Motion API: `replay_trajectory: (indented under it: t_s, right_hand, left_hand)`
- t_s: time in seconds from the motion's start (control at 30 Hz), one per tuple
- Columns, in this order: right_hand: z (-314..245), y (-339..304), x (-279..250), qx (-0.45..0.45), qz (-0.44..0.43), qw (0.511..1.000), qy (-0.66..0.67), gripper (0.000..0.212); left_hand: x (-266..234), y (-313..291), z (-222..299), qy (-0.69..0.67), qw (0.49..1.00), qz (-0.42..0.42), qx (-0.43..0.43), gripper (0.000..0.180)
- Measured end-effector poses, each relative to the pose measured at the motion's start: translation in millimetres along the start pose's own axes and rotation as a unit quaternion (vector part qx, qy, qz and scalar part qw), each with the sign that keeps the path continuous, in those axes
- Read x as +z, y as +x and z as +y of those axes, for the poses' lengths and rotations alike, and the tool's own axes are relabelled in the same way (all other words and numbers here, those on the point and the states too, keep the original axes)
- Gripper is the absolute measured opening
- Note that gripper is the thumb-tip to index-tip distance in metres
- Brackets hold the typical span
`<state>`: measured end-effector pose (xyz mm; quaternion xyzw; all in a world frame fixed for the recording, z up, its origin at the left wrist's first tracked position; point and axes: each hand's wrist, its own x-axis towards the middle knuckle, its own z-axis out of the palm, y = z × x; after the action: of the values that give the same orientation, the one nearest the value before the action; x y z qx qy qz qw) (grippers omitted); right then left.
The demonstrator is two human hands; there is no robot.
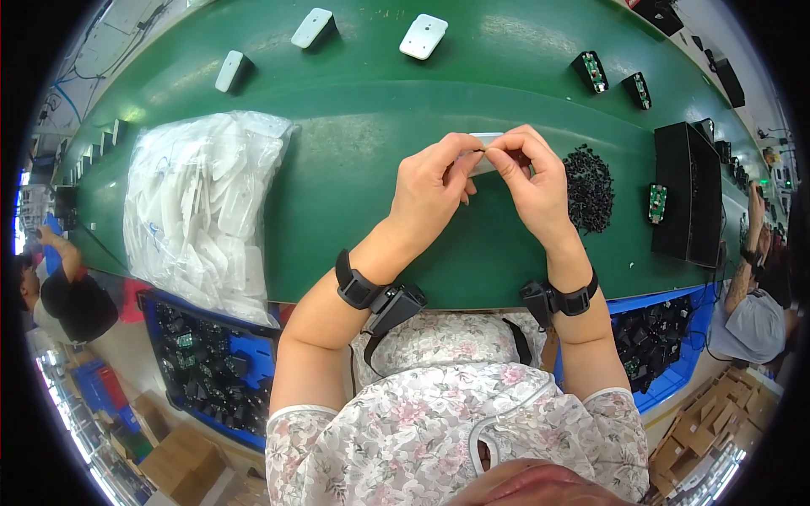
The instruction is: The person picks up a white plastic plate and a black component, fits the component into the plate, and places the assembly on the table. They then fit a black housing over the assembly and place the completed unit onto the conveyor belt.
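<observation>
My left hand (432, 185) and my right hand (533, 181) meet over the green table, both closed with thumbs and fingertips nearly touching. Between the fingertips is a small dark piece (481, 151), too small to make out fully. A pale flat plastic cover (485, 165) shows behind and under the fingers; they hide most of it, and I cannot tell which hand bears it. Just right of my right hand lies a pile of small black parts (590, 190). To the left, a clear plastic bag (202, 211) bulges with white plastic covers.
Three white-topped cases (423, 36) stand along the far side of the table (363, 211). Small green circuit boards in black housings (594, 72) sit far right, near a black bin (688, 194). Blue crates (253, 358) of black parts flank my lap. People work at both sides.
</observation>
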<state>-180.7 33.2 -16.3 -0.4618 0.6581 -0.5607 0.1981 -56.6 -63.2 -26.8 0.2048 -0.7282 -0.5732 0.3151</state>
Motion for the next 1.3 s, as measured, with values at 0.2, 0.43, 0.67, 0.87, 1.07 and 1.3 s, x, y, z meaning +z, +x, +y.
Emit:
replay_trajectory:
  t_s: [0.2,0.43,0.67,0.87,1.07,1.3]
  right_hand:
    - [-1,0,-4,0.012,0.018,1.000,0.013,0.007]
    - [-5,1,-2,-0.032,0.024,0.994,-0.106,0.009]
    - [-6,4,-2,-0.086,0.060,0.981,-0.164,0.007]
    - [10,1,14,-0.134,0.106,0.967,-0.189,0.013]
    - [6,-5,22,-0.180,0.104,0.959,-0.192,0.014]
    - [4,-5,16,-0.118,0.101,0.973,-0.172,0.021]
  left_hand:
    - [7,-1,-1,-0.117,0.992,0.009,-0.042,0.021]
    - [6,-3,-6,-0.156,0.986,-0.001,-0.056,0.022]
    - [9,1,-5,-0.078,0.997,-0.003,-0.006,0.018]
    - [2,-3,-14,0.084,0.995,0.046,0.033,0.019]
    - [0,-10,-4,-0.012,0.999,0.030,0.005,0.014]
    - [-2,-6,-1,0.017,1.000,0.001,0.003,0.012]
